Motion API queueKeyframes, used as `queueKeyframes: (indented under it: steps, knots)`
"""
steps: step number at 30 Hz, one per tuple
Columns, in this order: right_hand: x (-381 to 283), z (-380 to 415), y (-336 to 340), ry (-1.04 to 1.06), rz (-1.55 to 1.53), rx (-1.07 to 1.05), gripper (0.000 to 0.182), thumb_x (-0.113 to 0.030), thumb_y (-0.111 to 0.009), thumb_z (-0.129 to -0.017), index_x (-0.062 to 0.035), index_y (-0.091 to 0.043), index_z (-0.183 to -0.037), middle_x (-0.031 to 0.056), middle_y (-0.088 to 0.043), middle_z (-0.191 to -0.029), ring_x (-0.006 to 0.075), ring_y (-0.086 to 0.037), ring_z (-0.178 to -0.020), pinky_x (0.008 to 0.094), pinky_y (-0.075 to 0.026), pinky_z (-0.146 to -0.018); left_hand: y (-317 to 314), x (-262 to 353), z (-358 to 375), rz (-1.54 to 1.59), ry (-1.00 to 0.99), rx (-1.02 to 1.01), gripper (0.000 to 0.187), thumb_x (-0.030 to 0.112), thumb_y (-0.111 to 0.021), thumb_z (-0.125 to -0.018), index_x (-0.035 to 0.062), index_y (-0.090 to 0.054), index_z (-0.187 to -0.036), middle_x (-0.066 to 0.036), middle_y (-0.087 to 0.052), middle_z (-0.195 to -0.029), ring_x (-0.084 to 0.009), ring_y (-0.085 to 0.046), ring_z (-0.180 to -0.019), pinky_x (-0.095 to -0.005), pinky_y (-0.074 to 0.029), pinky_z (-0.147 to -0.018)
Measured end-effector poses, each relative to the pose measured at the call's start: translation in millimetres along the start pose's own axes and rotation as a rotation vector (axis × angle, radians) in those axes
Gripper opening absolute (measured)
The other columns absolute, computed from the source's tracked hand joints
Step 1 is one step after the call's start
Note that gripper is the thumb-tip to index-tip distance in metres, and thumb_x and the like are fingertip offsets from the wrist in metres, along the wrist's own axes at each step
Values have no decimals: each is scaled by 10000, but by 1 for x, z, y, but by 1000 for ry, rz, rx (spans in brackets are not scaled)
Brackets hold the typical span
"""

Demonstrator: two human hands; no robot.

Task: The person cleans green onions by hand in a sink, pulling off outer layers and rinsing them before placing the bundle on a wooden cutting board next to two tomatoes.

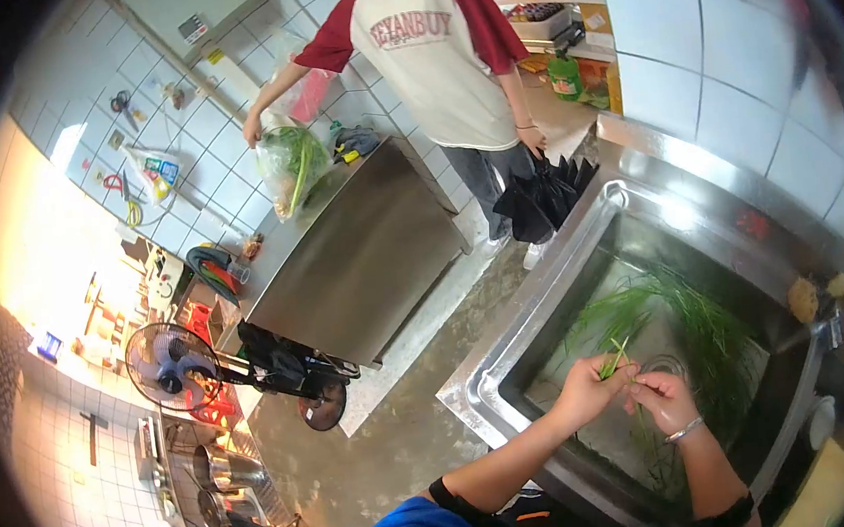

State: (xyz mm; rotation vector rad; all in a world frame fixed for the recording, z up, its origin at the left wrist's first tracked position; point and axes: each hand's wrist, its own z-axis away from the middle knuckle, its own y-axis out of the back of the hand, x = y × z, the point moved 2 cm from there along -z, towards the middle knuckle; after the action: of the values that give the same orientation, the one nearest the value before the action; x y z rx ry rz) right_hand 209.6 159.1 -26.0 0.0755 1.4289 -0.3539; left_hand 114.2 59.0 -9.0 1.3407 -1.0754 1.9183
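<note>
A steel sink [519, 340] holds water and a loose heap of long, thin green leaves [688, 316], like chives or scallions. Above the water, my left hand [594, 389] is closed on a few green stalks [613, 355] whose tips stick up past the fingers. Close beside it, fingertips nearly touching, my right hand [665, 405] pinches the lower part of the same stalks; a metal bracelet circles that wrist. The exact finger contact is partly hidden.
Across the floor another person [423, 43] holds a plastic bag of green vegetables [291, 165] over a steel counter [361, 259] and a black folded umbrella [546, 192]. A fan [172, 366] stands left. Sponges [803, 300] lie at the sink's right edge.
</note>
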Motion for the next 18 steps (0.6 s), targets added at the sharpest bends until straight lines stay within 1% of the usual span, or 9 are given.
queueKeyframes:
  steps: [2, 6, 8, 10, 12, 13, 16, 17, 18]
  knots:
    - [-9, 0, -3, -37, -7, 30, 140, -52, -462, -795, 54, -550, -774, 73, -556, -650, 120, -519, -586, 237, -425, -564, 1, 8, 3, -213, -93, 102, 158, 131, -546, -787, -17, -567, -838, -28, -573, -715, -74, -508, -639, -209, -414, -559]
    - [-13, 4, -2, -42, -26, -9, 143, -42, -446, -787, 55, -552, -786, 80, -549, -636, 139, -527, -584, 247, -432, -565, 6, 13, 6, -144, -96, 236, 160, 146, -542, -791, -4, -585, -827, -4, -580, -729, -53, -485, -638, -194, -397, -565]
    - [-9, 6, 0, -37, -20, -21, 147, -41, -443, -782, 55, -553, -782, 82, -549, -636, 144, -530, -584, 248, -434, -567, 13, 19, 9, -194, -205, 313, 151, 144, -541, -791, 5, -591, -822, -4, -585, -761, -47, -469, -624, -187, -391, -558]
    - [-4, 9, 4, -98, 0, -8, 153, -38, -439, -769, 64, -553, -772, 84, -549, -631, 146, -531, -584, 246, -436, -574, 21, 24, 11, -218, -168, 367, 144, 139, -548, -784, 5, -592, -810, -13, -589, -778, -48, -458, -597, -184, -387, -548]
    - [5, 12, 7, -95, 9, -13, 158, -41, -437, -767, 65, -554, -763, 85, -549, -629, 148, -531, -583, 249, -438, -577, 28, 34, 14, -66, -252, 429, 154, 150, -553, -781, 2, -591, -798, -12, -588, -782, -51, -456, -582, -188, -388, -548]
    - [9, 11, 9, -93, 11, -17, 164, -44, -434, -765, 66, -556, -754, 86, -549, -628, 149, -531, -582, 252, -439, -580, 35, 32, 13, -16, -339, 459, 162, 172, -556, -780, 16, -595, -790, 1, -585, -764, -35, -443, -551, -174, -363, -489]
    - [23, 9, 17, -52, 11, 4, 146, -35, -447, -753, 56, -562, -745, 83, -548, -615, 150, -532, -565, 261, -445, -566, 45, 47, 24, 59, -288, 593, 153, 191, -555, -782, 42, -591, -768, 2, -580, -752, -24, -441, -527, -157, -312, -420]
    - [33, 9, 23, -52, 13, 1, 146, -35, -447, -753, 56, -562, -745, 83, -548, -615, 150, -532, -565, 261, -445, -566, 53, 50, 24, 142, -373, 662, 137, 201, -554, -781, 70, -577, -746, 7, -568, -710, -21, -447, -506, -146, -269, -382]
    - [46, 8, 32, -67, 114, 47, 135, -34, -464, -745, 53, -567, -739, 86, -554, -620, 148, -535, -559, 265, -446, -550, 66, 55, 28, 81, -270, 708, 140, 196, -539, -790, 68, -562, -740, 7, -554, -683, -33, -467, -528, -148, -281, -383]
